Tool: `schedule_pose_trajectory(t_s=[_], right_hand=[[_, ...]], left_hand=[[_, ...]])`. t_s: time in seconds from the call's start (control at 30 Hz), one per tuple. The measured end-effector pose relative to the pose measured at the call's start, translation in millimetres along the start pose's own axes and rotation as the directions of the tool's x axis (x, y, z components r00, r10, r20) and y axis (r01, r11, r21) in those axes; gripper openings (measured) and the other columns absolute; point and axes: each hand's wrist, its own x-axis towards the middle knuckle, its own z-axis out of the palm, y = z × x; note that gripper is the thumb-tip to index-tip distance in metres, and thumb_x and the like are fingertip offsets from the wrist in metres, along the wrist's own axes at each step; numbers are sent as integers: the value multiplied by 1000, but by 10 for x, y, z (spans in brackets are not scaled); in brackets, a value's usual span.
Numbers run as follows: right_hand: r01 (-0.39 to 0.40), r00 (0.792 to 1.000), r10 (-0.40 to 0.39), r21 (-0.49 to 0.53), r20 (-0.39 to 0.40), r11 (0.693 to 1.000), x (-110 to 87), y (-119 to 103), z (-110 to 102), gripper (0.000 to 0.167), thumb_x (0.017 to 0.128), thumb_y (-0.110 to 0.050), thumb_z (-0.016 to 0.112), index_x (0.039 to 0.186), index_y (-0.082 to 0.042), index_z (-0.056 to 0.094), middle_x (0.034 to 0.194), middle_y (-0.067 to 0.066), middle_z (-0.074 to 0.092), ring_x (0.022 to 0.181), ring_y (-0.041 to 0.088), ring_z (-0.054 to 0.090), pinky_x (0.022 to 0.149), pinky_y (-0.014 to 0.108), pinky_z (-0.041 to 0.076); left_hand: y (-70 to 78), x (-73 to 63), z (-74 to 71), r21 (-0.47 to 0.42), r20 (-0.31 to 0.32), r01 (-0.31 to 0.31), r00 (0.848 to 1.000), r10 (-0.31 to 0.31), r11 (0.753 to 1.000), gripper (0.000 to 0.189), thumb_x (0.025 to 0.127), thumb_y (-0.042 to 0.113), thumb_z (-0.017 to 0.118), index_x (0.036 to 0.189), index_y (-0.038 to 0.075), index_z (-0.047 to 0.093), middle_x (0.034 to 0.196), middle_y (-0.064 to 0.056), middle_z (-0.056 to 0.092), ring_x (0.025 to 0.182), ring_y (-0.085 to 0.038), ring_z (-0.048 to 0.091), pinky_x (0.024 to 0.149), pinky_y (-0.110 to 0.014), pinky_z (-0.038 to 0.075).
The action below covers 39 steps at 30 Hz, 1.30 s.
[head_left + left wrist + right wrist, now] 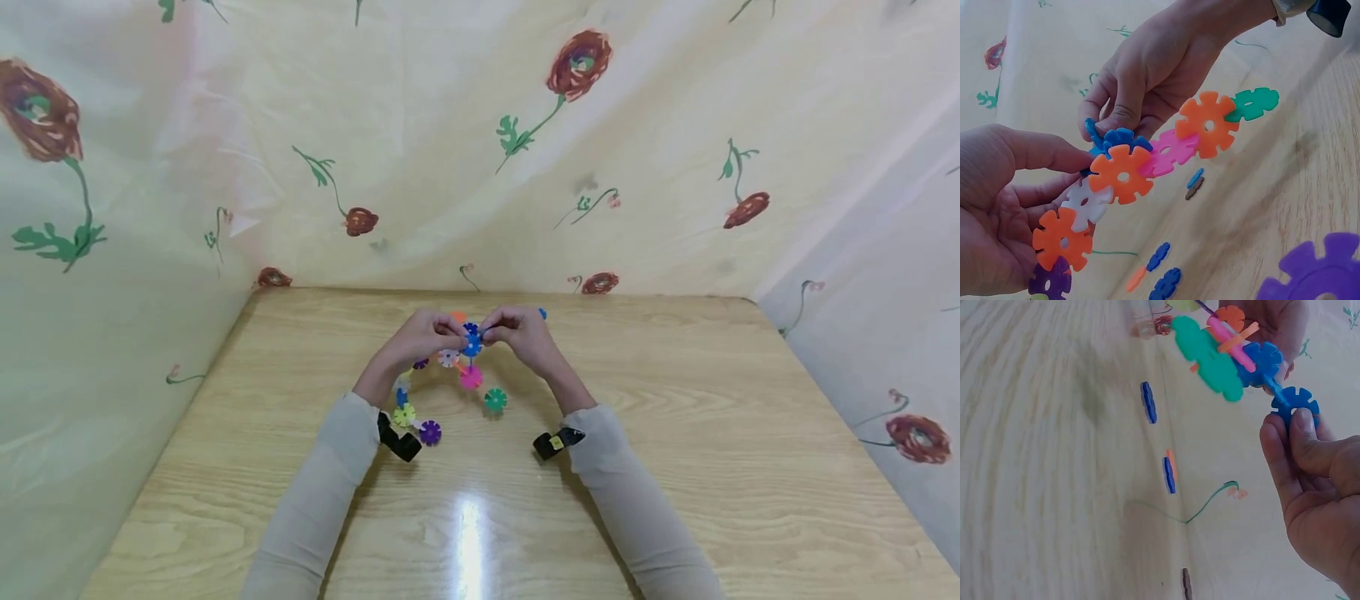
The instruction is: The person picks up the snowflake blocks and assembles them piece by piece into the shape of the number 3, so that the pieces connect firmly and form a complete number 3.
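Observation:
Both hands hold up a chain of notched plastic discs above the table. My left hand (427,336) pinches it near the blue discs, and its fingertips partly hide that spot. Between thumb and fingers of my right hand (522,337) is a blue notched disc (1307,400), linked through another blue disc set edge-on to the chain. One branch runs through a pink disc (1168,153) and an orange disc (1209,125) to a green disc (1254,104). The other curves down past the left hand through a white disc (1087,202) to a purple disc (430,432).
Loose discs lie near the table's back edge, among them a dark blue disc (1149,402), an orange disc (1171,464) and a brown disc (1187,584). A flower-patterned cloth (420,167) hangs behind the wooden table (720,450) and along its sides.

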Motion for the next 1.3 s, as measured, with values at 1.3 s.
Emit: schedule_pose_trajectory(t_s=[1.3], right_hand=[[-19,894,256,-538,369,843,225,121,171,17,87,-7,80,101,-3,71,94,9,69,84,16,62,75,25,54]], left_hand=[[-106,-74,-311,61,58,127,990,-130,990,31,100,31,67,123,10,74,127,-9,70,115,-22,63,100,-39,53]])
